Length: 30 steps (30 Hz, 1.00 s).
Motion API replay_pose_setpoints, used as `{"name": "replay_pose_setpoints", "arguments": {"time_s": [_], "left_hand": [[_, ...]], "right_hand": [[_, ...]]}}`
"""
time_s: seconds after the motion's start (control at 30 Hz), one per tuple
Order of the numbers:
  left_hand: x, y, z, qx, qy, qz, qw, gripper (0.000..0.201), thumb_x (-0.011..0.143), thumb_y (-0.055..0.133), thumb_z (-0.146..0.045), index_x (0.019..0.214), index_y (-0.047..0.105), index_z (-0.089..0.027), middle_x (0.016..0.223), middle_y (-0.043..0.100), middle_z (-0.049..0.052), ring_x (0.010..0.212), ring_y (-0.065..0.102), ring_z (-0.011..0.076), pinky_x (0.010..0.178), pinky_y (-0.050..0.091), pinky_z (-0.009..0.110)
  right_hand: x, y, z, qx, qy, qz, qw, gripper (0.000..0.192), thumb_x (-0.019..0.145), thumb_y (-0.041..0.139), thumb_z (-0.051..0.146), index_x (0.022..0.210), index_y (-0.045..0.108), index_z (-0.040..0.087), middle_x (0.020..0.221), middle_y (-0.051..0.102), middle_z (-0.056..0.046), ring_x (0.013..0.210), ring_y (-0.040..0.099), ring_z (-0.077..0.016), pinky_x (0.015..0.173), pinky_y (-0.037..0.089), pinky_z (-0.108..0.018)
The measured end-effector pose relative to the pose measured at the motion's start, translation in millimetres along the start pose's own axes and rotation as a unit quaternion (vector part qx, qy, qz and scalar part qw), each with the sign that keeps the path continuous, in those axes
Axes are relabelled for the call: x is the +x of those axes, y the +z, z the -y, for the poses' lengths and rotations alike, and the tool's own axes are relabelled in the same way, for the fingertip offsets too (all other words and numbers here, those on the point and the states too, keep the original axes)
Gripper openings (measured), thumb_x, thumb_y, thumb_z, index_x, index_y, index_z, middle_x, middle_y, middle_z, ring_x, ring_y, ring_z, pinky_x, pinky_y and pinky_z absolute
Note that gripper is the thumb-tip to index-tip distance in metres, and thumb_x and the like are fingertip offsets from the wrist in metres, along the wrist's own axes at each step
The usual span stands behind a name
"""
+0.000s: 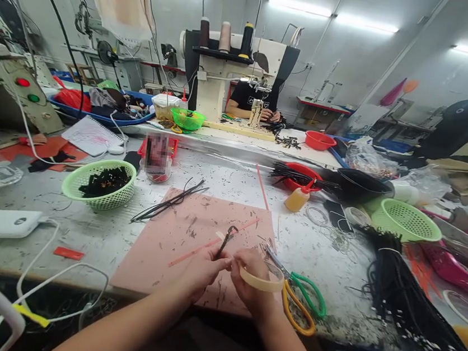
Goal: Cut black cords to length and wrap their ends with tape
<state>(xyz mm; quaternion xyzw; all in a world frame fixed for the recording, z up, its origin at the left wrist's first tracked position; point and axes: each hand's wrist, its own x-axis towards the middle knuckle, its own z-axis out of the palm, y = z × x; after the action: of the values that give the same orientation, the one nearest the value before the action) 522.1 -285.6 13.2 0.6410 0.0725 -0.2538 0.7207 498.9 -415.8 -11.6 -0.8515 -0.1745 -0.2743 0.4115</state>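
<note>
Both hands meet over the pink mat at desk centre. Left hand pinches a short black cord between thumb and forefinger, cord end pointing to 12 o'clock. Right hand closes on the same cord from 3 o'clock, a tape roll looped round its fingers. Step, by my reading: binding the cord end; next calls for steady tension. Scissors lie at 3 o'clock. No legible writing.

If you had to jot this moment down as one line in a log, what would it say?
left hand: pinching black cord | right hand: tape roll around it, at cord | under: pink mat | beside: scissors
</note>
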Motion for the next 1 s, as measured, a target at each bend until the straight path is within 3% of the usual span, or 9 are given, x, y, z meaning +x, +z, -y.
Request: {"name": "replay_pose_setpoints", "arguments": {"time_s": [0.17,0.27,0.4,0.53,0.67,0.83,1.0], "left_hand": [[-2,-3.2,-2,0.037,0.001,0.028,0.999,0.025,0.06,0.061,-0.035,0.072,0.056,-0.014,0.058,0.053,-0.005,0.035,0.02,0.0016,0.037,0.01,0.021],[-4,-4.6,-4,0.006,0.019,0.029,0.999,0.028,0.068,0.047,-0.035,0.084,0.057,-0.015,0.071,0.055,-0.001,0.033,0.022,0.0017,0.037,0.012,0.023],[-8,-6.0,-6,-0.027,0.064,0.047,0.996,0.027,0.07,0.038,-0.03,0.084,0.056,-0.016,0.068,0.047,-0.004,0.033,0.023,0.0025,0.037,0.015,0.024],[-12,-6.1,-6,-0.006,0.074,0.06,0.995,0.026,0.073,0.039,-0.035,0.081,0.055,-0.016,0.053,0.039,-0.007,0.034,0.024,0.0046,0.039,0.019,0.023],[-15,-7.6,-7,0.027,0.094,0.075,0.992,0.025,0.074,0.042,-0.035,0.074,0.057,-0.015,0.039,0.03,-0.01,0.036,0.024,0.0064,0.04,0.02,0.023],[-15,-10.4,-9,-0.02,0.06,0.07,0.996,0.043,0.066,0.058,-0.036,0.103,0.057,-0.012,0.054,0.047,-0.006,0.044,0.045,0.0078,0.043,0.032,0.022],[-15,-9.6,-8,-0.06,0.064,0.027,0.996,0.044,0.061,0.066,-0.033,0.1,0.055,-0.015,0.059,0.054,-0.005,0.046,0.052,0.0095,0.046,0.038,0.023]], "right_hand": [[9,-19,1,0.041,0.123,0.069,0.989,0.011,0.077,0.053,0.024,0.072,0.062,0.022,0.07,0.063,-0.003,0.068,0.058,-0.0172,0.064,0.046,-0.03],[11,-27,2,0.088,0.233,0.01,0.969,0.012,0.074,0.056,0.029,0.069,0.064,0.022,0.07,0.066,-0.003,0.068,0.059,-0.0181,0.063,0.047,-0.03],[11,-24,7,0.174,0.331,-0.034,0.927,0.011,0.062,0.067,0.032,0.065,0.065,0.022,0.065,0.067,-0.002,0.064,0.06,-0.0191,0.059,0.048,-0.031],[13,-10,13,0.279,0.328,-0.067,0.9,0.013,0.061,0.068,0.033,0.066,0.065,0.021,0.066,0.067,-0.001,0.066,0.061,-0.0186,0.064,0.049,-0.032],[15,-4,20,0.322,0.294,-0.036,0.899,0.007,0.067,0.065,0.028,0.07,0.066,0.022,0.075,0.069,-0.001,0.077,0.062,-0.0192,0.075,0.048,-0.034],[17,-2,24,0.35,0.312,-0.038,0.882,0.011,0.065,0.065,0.023,0.075,0.065,0.022,0.074,0.067,0.001,0.071,0.06,-0.0158,0.068,0.048,-0.029],[16,7,26,0.442,0.345,-0.086,0.824,0.02,0.06,0.068,0.023,0.069,0.051,0.021,0.061,0.056,0.006,0.054,0.053,-0.0103,0.053,0.044,-0.023]]}}
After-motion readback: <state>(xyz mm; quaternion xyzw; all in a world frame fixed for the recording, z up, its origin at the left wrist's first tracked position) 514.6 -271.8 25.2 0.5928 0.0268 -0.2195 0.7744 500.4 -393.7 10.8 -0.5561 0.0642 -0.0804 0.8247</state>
